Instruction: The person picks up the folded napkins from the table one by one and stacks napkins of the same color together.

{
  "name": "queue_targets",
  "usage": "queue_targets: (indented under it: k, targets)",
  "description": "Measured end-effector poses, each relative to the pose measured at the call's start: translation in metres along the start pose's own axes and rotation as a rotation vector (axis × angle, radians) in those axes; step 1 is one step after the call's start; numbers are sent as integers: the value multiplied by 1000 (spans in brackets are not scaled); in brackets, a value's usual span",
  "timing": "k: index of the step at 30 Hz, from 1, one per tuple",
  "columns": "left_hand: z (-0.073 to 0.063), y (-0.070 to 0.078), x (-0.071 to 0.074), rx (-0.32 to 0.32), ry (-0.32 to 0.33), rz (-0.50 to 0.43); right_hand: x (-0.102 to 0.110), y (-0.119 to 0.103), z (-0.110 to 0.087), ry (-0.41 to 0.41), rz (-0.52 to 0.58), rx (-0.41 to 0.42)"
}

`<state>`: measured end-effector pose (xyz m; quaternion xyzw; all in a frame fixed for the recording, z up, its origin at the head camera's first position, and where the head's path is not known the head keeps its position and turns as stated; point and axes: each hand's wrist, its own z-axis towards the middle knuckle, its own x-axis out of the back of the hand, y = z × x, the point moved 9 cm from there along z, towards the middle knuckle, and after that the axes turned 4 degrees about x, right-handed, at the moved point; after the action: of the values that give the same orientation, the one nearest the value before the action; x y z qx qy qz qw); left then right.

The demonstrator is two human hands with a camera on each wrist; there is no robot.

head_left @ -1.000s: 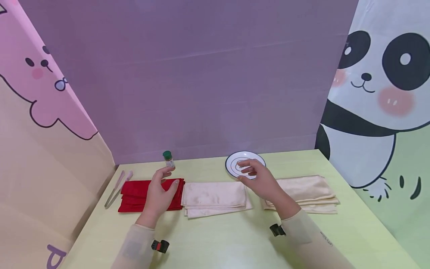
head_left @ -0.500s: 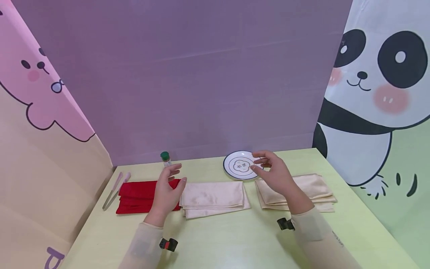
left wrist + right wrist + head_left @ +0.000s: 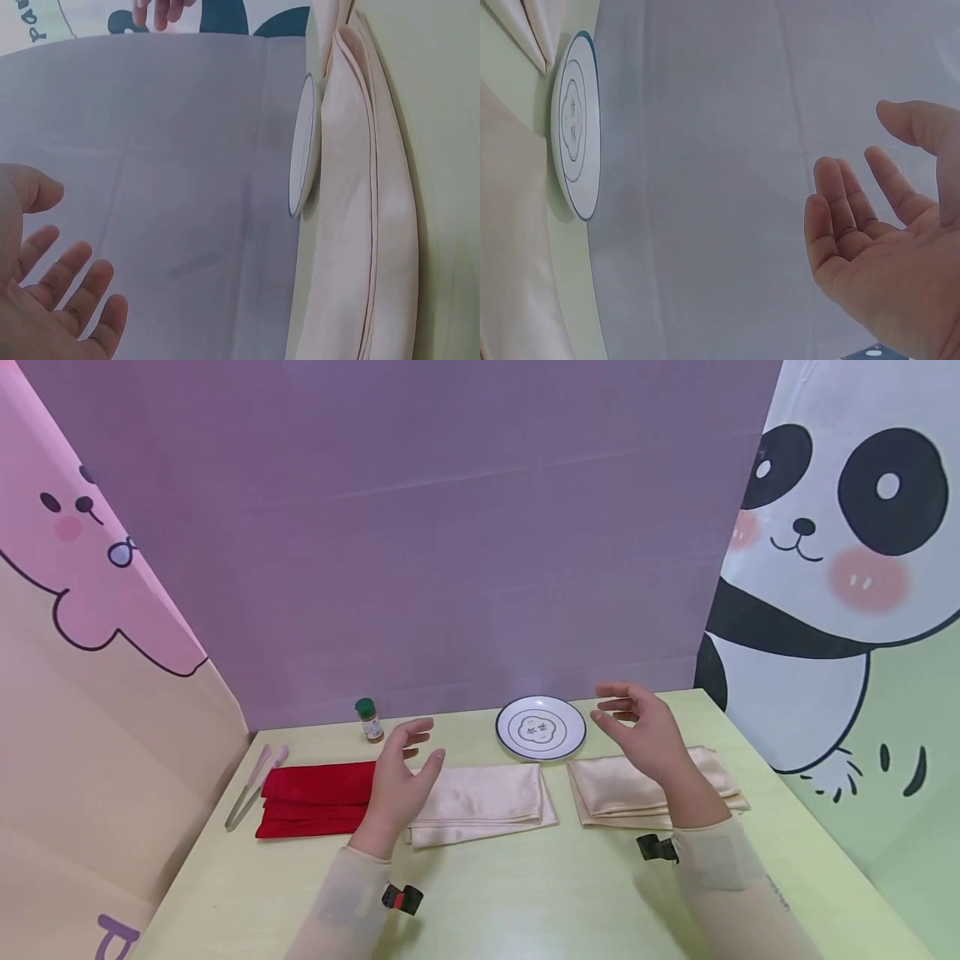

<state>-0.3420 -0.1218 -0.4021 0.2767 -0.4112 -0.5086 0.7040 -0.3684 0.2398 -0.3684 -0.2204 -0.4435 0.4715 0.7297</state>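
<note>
My left hand (image 3: 401,783) hovers over the place where the folded red cloth (image 3: 318,797) and the middle folded pale cloth (image 3: 483,806) meet. Its fingers are relaxed and hold nothing, as the left wrist view also shows. Over the right-hand folded cream cloth (image 3: 618,789) hangs my right hand (image 3: 648,735), fingers loosely bent and nothing in them. A white plate (image 3: 540,728) with a dark blue rim lies behind the cloths, between the hands. In the right wrist view the plate (image 3: 576,127) is apart from the right hand (image 3: 900,247).
A small jar (image 3: 370,722) with a green lid stands at the back left. Tongs (image 3: 255,789) lie at the table's left edge. A purple sheet (image 3: 465,543) hangs behind the table (image 3: 510,902), with printed panels on both sides.
Both hands have moved to the right, the right one also slightly upward. The plate and the green-lidded jar are now uncovered. The view has shifted a little; the cloths stay put.
</note>
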Motion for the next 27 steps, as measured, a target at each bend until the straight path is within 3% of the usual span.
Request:
queue_targets:
  k: [27]
  targets:
    - [15, 8, -51, 30, -28, -55, 50, 11, -3, 114, -38, -16]
